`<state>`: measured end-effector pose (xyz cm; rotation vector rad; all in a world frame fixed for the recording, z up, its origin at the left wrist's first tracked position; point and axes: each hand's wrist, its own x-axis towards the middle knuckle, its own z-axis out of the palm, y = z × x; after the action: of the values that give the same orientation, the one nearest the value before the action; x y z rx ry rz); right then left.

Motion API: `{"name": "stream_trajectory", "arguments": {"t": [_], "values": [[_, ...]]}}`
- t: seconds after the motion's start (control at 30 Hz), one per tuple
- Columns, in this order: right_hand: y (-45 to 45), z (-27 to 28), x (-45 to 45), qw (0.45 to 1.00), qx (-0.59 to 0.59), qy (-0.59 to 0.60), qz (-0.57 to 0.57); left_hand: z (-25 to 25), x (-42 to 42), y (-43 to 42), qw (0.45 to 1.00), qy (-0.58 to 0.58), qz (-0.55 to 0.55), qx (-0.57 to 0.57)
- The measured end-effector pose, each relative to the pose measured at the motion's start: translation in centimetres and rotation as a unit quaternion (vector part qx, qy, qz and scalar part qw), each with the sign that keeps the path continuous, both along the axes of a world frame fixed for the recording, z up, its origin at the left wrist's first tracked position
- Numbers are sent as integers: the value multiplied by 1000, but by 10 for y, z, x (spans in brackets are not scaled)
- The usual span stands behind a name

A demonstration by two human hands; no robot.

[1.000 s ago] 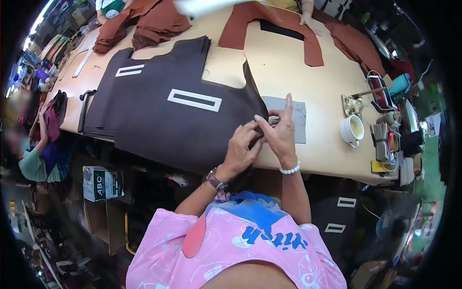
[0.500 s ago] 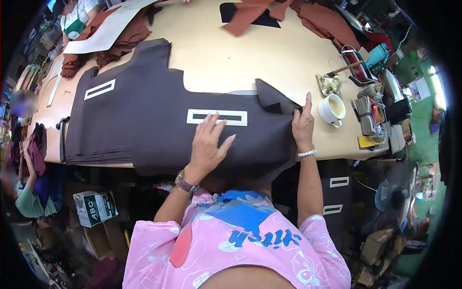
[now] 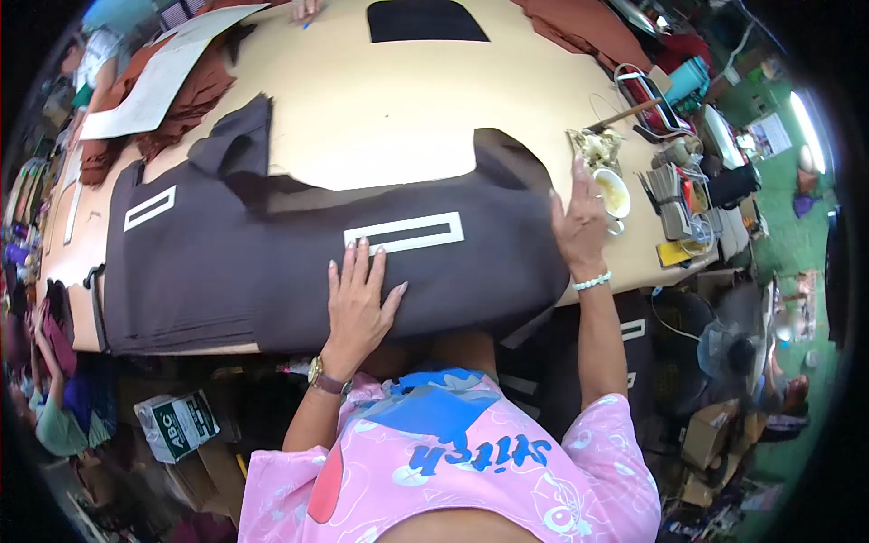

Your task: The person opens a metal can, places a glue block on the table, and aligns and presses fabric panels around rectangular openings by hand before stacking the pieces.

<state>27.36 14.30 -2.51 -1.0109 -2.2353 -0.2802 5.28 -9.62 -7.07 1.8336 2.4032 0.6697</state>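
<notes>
A dark fabric panel (image 3: pixel 425 281) lies along the front of the table, its upper right part curled up. Flat on it rests my left hand (image 3: pixel 356 303), fingers spread, with fingertips at the lower edge of a white rectangular frame-shaped patch (image 3: pixel 450 236). At the panel's right edge is my right hand (image 3: pixel 582 226), fingers stretched upward and its thumb side touching the cloth. On the left, a stack of dark panels (image 3: pixel 181 308) shows layered edges, and another white frame patch (image 3: pixel 149 208) is on the cloth there. The panel is rumpled above the stack.
A white cup (image 3: pixel 623 210) stands just beyond my right hand. Behind it are a small ornate dish (image 3: pixel 593 147) and assorted tools. Brown fabric (image 3: pixel 195 95) and a white pattern sheet (image 3: pixel 163 77) lie at far left. Another person's hand (image 3: pixel 305 9) is at the far edge.
The panel's right corner has changed from a folded flap to a raised curl, and cloth near the stack has bunched up. My right hand's fingers have spread. Brown pieces left the black piece.
</notes>
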Motion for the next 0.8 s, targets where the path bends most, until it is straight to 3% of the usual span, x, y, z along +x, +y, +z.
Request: {"name": "stream_trajectory", "arguments": {"t": [0.1,0.13,0.23,0.37,0.73,0.8], "values": [[15,34,32,993,-3,-78,-90,0,0,0,1000,-1,-3,-1],[25,35,46,988,-59,-88,-112,1,1,1,1000,-2,-4,7],[29,50,63,938,-125,-256,-195,1,3,4,999,-24,-2,21],[38,44,67,915,-196,-289,-200,3,9,6,999,-31,-6,31],[57,34,60,910,-214,-294,-198,4,16,9,999,-38,-15,29],[54,42,66,957,-117,-181,-193,4,16,10,999,-39,-12,26]]}}
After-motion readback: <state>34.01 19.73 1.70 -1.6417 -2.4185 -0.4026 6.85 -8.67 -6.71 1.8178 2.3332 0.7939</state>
